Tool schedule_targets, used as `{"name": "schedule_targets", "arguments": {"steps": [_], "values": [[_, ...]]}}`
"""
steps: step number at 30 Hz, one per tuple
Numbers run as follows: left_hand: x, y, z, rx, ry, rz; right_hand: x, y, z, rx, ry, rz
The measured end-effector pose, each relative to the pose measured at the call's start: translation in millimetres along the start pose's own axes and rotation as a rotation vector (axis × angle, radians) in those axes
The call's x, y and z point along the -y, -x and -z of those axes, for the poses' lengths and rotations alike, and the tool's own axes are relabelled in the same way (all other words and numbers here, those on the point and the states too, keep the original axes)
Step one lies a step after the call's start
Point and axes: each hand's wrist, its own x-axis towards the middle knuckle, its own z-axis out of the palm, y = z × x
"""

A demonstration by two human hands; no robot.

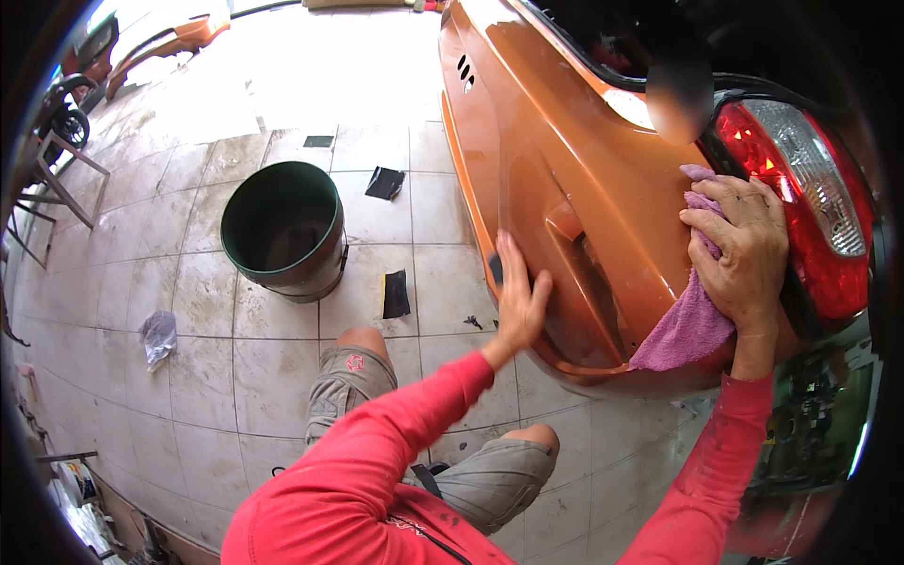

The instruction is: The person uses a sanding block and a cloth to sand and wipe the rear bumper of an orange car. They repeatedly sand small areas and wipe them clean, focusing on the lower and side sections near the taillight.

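An orange car bumper (527,122) fills the middle right, its surface wet or glossy. My left hand (518,306) lies along its near left edge with fingers stretched and pressed together. A small dark piece of sandpaper (496,269) pokes out beside those fingers, pinned against the bumper; most of it is hidden. My right hand (744,250) grips a purple cloth (687,330) bunched under its fingers, pressing it on the bodywork beside the red and clear tail light (800,179). The cloth's lower corner hangs down over the bumper.
A dark green bucket (330,273) stands on the tiled floor (282,363) to my left. Dark sandpaper sheets (396,294) lie near it, and a crumpled plastic bag (158,339) farther left. A metal stand (71,174) and orange car parts (169,42) are at the far left.
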Motion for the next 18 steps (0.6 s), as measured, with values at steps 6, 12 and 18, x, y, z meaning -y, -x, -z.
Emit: {"name": "schedule_targets", "arguments": {"steps": [6,12,18], "values": [[-22,-180,38,-0.015,-0.01,-0.116,1,0,5,0.047,0.038,0.016],[13,9,-1,0.004,0.019,0.064,0,-4,0,0.029,0.02,0.017],[-7,-151,43,0.025,-0.074,-0.07,0,-3,1,0.021,0.043,0.029]]}}
